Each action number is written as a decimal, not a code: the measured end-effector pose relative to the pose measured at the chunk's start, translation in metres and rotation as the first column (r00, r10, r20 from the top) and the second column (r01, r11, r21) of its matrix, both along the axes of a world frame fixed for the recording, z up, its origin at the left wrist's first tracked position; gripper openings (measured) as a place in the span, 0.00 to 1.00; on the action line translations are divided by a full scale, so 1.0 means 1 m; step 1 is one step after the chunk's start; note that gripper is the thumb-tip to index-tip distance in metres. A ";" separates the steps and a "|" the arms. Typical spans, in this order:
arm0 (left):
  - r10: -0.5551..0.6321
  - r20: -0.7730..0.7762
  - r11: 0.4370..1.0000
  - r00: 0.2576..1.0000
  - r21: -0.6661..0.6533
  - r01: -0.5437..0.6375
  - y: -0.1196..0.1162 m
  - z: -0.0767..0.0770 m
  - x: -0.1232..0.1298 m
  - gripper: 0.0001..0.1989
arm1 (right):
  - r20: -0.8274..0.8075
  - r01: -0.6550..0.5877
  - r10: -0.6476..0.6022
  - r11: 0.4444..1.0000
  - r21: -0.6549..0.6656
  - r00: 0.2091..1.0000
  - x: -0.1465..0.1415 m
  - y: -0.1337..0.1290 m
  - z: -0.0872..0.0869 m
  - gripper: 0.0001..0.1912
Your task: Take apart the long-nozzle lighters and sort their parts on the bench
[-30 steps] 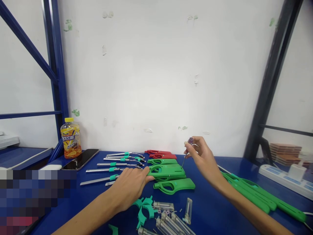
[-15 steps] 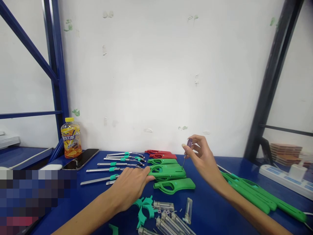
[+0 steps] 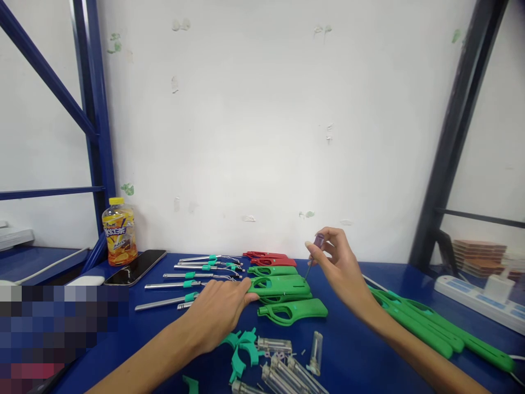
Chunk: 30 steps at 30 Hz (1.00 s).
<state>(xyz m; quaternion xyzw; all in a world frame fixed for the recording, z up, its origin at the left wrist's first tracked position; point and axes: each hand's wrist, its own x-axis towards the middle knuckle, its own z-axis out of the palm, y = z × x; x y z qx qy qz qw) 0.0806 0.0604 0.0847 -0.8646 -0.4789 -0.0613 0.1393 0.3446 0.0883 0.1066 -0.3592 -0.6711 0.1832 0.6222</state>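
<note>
My left hand pinches the front end of a green lighter casing lying on the blue table. In my right hand is a screwdriver with a purple handle, tilted, its thin shaft reaching down to the rear end of that casing. Another green casing half lies just nearer to me, and more green and red casings lie behind. Metal lighter tubes with teal parts are spread out left of the casings. Teal triggers and clear fuel tanks lie in front.
Long green lighters lie at the right beside a white power strip. A drink bottle and a phone are at the back left. A wall and blue metal posts stand behind the table.
The screwdriver's tip and the held casing have shifted very slightly to the left. Both hands keep their grips.
</note>
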 end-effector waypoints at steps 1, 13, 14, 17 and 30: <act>0.003 -0.002 1.000 1.000 -0.001 -0.003 -0.001 0.001 0.000 0.18 | 0.006 0.003 -0.003 1.000 0.000 1.000 0.001 0.000 0.000 0.16; 0.002 -0.001 1.000 1.000 0.000 -0.002 -0.003 0.004 0.001 0.18 | 0.046 -0.017 0.017 1.000 -0.001 0.999 0.001 -0.001 0.001 0.19; 0.001 0.001 1.000 1.000 0.000 -0.001 -0.003 0.004 0.001 0.18 | 0.048 -0.023 0.023 1.000 -0.004 0.999 0.001 -0.002 0.002 0.19; 0.004 0.001 1.000 1.000 -0.008 -0.004 -0.002 0.004 0.001 0.17 | 0.057 -0.025 0.027 0.999 -0.022 0.998 0.000 -0.005 0.003 0.18; -0.028 -0.014 1.000 1.000 -0.003 0.028 -0.004 0.004 0.001 0.18 | -0.039 0.000 -0.002 0.999 -0.049 0.999 0.006 -0.002 0.014 0.18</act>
